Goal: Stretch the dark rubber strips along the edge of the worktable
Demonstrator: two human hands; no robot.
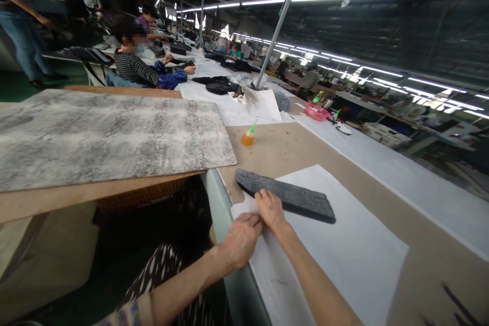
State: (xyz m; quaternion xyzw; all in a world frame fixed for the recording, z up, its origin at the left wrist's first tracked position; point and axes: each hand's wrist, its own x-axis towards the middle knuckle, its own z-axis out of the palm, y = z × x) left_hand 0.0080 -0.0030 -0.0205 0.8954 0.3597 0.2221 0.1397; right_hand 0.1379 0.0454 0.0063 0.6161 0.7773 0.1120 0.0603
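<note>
Dark grey bar [288, 193] lying near the table edge, in front of the wearer; one end rests on the white sheet [340, 244], the other reaches past it onto the brown surface of the table [305, 145]. Right hand [272, 213] at the bar's near long side, back uppermost; whether it touches the bar cannot be told. Left hand [242, 239] just beside it, at the table edge. The fingers of both hands are bent and brought together over the sheet's near margin; their tips are hidden, so it cannot be told whether they pinch the sheet, some small piece or nothing.

Progress, as judged from this view: sheet and bar are laid out, and the close handwork appears under way rather than finished. No completed piece can be made out beside the hands; how much is left cannot be determined.

Beyond the bar, a bottle of orange liquid [248, 137] with a green nozzle stands on the table. To the left lies a mottled grey board [114, 135]; farther off, a co-worker in a striped top [132, 63] sits near dark pieces of material [217, 85].
</note>
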